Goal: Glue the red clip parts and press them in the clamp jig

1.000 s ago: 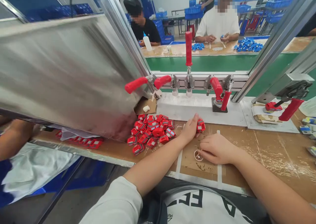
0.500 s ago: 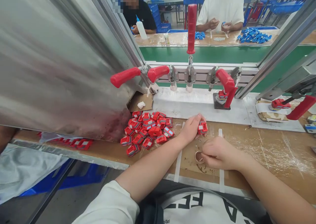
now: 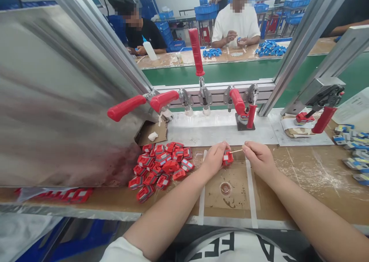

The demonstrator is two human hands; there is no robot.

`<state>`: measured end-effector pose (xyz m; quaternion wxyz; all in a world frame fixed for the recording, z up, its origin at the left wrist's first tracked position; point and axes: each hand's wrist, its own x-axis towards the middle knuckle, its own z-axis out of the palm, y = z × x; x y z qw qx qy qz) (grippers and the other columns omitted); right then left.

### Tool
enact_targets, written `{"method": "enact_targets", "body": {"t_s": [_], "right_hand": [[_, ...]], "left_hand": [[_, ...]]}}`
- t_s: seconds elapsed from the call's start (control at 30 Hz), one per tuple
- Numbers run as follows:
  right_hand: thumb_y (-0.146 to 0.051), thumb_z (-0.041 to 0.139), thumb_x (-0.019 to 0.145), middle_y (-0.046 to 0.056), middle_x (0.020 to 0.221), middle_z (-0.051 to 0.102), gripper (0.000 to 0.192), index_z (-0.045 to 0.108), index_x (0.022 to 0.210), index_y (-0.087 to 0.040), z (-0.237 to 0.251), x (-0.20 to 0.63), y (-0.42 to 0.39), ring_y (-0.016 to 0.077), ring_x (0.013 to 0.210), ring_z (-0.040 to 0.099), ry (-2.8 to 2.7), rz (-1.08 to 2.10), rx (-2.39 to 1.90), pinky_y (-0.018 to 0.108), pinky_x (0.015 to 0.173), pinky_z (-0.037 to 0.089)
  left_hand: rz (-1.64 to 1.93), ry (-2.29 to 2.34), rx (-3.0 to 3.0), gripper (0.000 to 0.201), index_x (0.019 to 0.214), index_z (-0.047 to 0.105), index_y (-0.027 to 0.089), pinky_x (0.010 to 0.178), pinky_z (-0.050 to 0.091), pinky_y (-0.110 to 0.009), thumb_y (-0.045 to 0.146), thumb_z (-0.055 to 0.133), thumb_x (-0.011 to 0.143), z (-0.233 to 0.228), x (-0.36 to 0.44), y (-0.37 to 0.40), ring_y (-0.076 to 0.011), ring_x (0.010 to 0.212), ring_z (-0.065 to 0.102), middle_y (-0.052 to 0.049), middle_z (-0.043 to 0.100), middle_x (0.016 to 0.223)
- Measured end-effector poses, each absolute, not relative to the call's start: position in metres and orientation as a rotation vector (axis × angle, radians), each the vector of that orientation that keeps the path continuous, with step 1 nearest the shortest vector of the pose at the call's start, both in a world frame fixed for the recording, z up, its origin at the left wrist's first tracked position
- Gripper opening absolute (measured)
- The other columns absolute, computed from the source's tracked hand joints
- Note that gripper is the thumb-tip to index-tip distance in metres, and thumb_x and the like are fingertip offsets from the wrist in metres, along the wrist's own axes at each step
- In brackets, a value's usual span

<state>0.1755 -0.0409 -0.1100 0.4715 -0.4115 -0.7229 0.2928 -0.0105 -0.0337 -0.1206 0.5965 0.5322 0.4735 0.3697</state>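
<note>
My left hand (image 3: 213, 159) holds a small red plastic part (image 3: 227, 158) just above the brown bench top. My right hand (image 3: 259, 158) pinches a thin stick (image 3: 236, 151) whose tip touches that red part. Below the two hands a small round cap (image 3: 225, 188) with brown paste sits on the bench. A heap of several red parts (image 3: 161, 165) lies to the left of my left hand.
A row of red-handled toggle clamps (image 3: 198, 62) stands on a white plate (image 3: 219, 125) behind my hands. A large steel chute (image 3: 63, 100) fills the left side. Blue-grey parts (image 3: 353, 146) lie at the right. Other people work at a far bench (image 3: 230, 58).
My right hand has risen from the round cap and brought the stick up to the red part in my left hand. The camera view has shifted right.
</note>
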Motion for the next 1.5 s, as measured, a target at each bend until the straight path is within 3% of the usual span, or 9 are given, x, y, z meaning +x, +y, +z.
{"method": "enact_targets", "body": {"t_s": [0.4,0.73,1.03,1.2,1.37,1.5], "right_hand": [[-0.030,0.047,0.104,-0.005,0.060,0.034,0.043,0.029,0.065,-0.023,-0.112,0.176,-0.041,0.0114,0.055,0.032,-1.844,0.638,-1.028,0.029,0.055,0.026],[-0.016,0.048,0.096,-0.005,0.059,0.027,0.040,0.024,0.065,-0.023,-0.104,0.175,-0.048,0.0115,0.053,0.028,-1.950,0.456,-0.951,0.029,0.053,0.023],[-0.015,0.051,0.094,-0.005,0.058,0.030,0.040,0.025,0.064,-0.024,-0.101,0.168,-0.064,0.0130,0.054,0.030,-2.407,0.813,-0.483,0.030,0.056,0.023],[-0.010,0.051,0.091,-0.005,0.058,0.034,0.037,0.029,0.064,-0.023,-0.108,0.163,-0.066,0.0124,0.055,0.028,-2.536,0.803,-0.467,0.030,0.055,0.020],[-0.011,0.052,0.090,-0.005,0.058,0.038,0.035,0.033,0.063,-0.022,-0.111,0.159,-0.067,0.0121,0.055,0.029,-2.590,0.791,-0.460,0.029,0.055,0.021],[-0.011,0.052,0.091,-0.005,0.058,0.033,0.039,0.028,0.063,-0.023,-0.110,0.160,-0.066,0.0121,0.054,0.027,-2.487,0.847,-0.469,0.030,0.054,0.022]], "left_hand": [[0.873,1.142,1.294,0.048,0.079,0.057,0.019,0.047,0.041,-0.023,0.055,0.037,0.102,-0.121,-0.010,-0.034,-0.0124,0.043,0.049,0.002,0.057,0.052],[0.898,1.159,1.302,0.050,0.078,0.057,0.019,0.045,0.037,-0.023,0.059,0.038,0.101,-0.123,-0.011,-0.033,-0.0117,0.043,0.046,0.002,0.055,0.053],[0.916,0.904,1.032,0.048,0.087,0.054,0.019,0.039,0.022,-0.020,0.065,0.044,0.096,-0.126,-0.012,-0.021,-0.0083,0.040,0.040,-0.001,0.064,0.064],[0.926,0.787,0.965,0.039,0.083,0.056,0.017,0.039,0.021,-0.020,0.052,0.045,0.096,-0.127,-0.015,-0.017,-0.0074,0.040,0.040,-0.003,0.064,0.068],[0.901,0.827,0.953,0.041,0.081,0.060,0.015,0.040,0.019,-0.021,0.051,0.044,0.092,-0.127,-0.016,-0.017,-0.0077,0.041,0.039,-0.004,0.062,0.068],[0.911,0.808,0.950,0.038,0.079,0.061,0.015,0.042,0.021,-0.021,0.046,0.045,0.092,-0.129,-0.018,-0.017,-0.0079,0.043,0.038,-0.004,0.062,0.069]]}}
